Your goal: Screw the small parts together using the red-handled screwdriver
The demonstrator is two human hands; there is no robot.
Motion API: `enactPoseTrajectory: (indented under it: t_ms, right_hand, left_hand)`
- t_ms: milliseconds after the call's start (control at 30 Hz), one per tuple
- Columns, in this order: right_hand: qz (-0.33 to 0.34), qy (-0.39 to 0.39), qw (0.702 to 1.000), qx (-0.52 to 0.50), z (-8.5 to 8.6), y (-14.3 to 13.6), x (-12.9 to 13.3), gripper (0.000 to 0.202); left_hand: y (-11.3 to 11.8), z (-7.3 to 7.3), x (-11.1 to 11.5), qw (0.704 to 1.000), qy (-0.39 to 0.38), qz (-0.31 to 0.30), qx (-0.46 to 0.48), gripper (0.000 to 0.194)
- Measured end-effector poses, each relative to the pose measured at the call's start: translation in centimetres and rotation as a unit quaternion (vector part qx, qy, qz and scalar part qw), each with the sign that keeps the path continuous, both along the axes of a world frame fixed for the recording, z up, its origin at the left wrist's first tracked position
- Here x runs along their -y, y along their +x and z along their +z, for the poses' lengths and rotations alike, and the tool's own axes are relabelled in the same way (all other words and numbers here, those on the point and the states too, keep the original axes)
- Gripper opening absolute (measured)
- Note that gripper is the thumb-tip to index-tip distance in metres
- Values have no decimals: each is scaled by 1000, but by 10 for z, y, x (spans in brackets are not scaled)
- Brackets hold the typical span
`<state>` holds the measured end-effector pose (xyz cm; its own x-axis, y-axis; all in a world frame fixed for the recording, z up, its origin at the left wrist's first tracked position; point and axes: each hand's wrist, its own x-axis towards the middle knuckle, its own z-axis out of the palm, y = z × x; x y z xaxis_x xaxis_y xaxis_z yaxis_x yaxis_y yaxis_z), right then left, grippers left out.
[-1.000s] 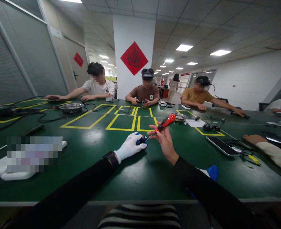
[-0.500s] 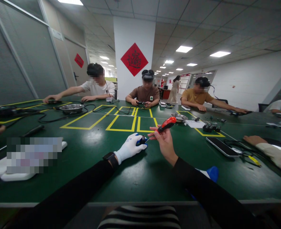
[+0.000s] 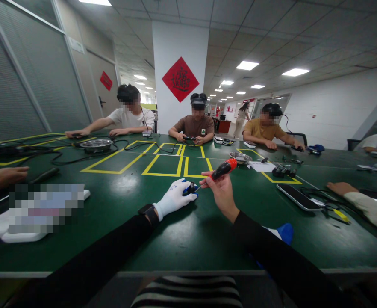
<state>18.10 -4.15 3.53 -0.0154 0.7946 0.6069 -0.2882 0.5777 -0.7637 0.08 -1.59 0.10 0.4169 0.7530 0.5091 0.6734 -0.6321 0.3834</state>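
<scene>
My left hand point(image 3: 175, 197), in a white glove with blue fingertips, rests on the green table point(image 3: 175, 252) and grips a small black part point(image 3: 191, 188). Much of that part is hidden by the fingers, so its kind cannot be made out. My bare right hand point(image 3: 221, 194) is closed around a screwdriver point(image 3: 224, 169) with a red and black handle. The screwdriver slants down to the left, its thin shaft reaching the black part; whether the tip sits in a screw is too small to tell.
Right of my hands lie a phone point(image 3: 298, 197), cables with a yellow tag point(image 3: 341, 216), several black parts point(image 3: 284, 171) and a white-and-blue glove point(image 3: 284, 233). Metal bowls point(image 3: 96, 146) stand farther back. At left are white pads point(image 3: 25, 234). Co-workers sit around the table.
The screwdriver handle has turned a little in my right hand; my left hand keeps its place. A co-worker's hand at the left edge has reached farther in.
</scene>
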Motion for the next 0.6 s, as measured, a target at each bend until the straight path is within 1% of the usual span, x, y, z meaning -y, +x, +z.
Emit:
enactPoseTrajectory:
  t_ms: [100,200,333,433,600]
  right_hand:
    - [-7,-7,1000,13,1,1,1,23]
    - [12,-3,1000,4,0,2,2,21]
    - [51,9,998,-26,-3,3,3,34]
    - [40,6,999,-24,-3,3,2,36]
    - [7,2,1000,-9,-2,2,-2,29]
  left_hand:
    - [0,0,0,1000,-1,5,2,31]
    - [0,1,1,1000,-5,4,1,30]
    - [0,0,1,1000,-10,2,6,31]
    - [-1,-1,-1,1000,-12,0,7,32]
    - [-1,-1,-1,1000,-14,1,6,31]
